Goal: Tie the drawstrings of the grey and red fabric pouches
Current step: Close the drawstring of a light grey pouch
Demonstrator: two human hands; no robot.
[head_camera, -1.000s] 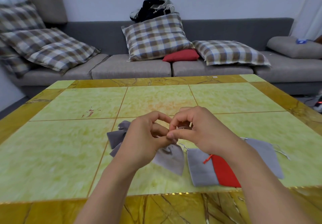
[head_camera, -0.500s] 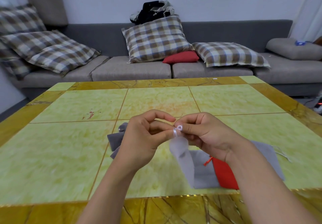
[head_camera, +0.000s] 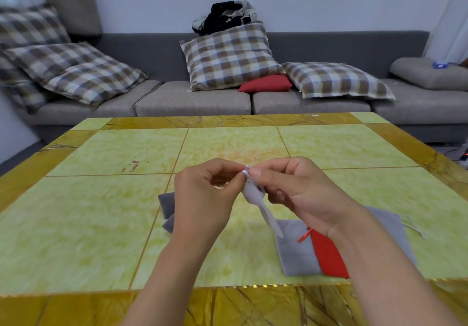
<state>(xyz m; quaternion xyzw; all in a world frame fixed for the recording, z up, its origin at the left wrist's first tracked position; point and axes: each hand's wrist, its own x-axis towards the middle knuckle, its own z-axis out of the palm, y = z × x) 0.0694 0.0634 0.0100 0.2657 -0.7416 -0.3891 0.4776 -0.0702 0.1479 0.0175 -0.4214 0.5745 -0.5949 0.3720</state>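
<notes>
A light grey pouch (head_camera: 255,199) hangs above the table (head_camera: 101,224), held up by its gathered neck between the two hands, its body trailing down and to the right toward the near edge. The left hand (head_camera: 205,199) sits just left of the neck, its thumb and forefinger closed together on the pale drawstring (head_camera: 246,170) where it loops at the top of the pouch. The right hand (head_camera: 301,194) is just right of the neck, its fingers curled in, thumb and forefinger pinching the same drawstring, fingertips of both hands almost touching. The blur on the pouch makes the knot itself impossible to judge.

Below the right wrist, flat on the table near its near edge, lie a grey pouch (head_camera: 296,252) and a red pouch (head_camera: 329,257) overlapping it on its right side, with a short red drawstring (head_camera: 304,237) showing at the top. Another grey pouch (head_camera: 387,227) lies partly hidden behind the right forearm. A darker grey pouch (head_camera: 167,205) lies on the table behind the left hand, partly covered by it.

No readable writing or labels show on the pouches or the table.
</notes>
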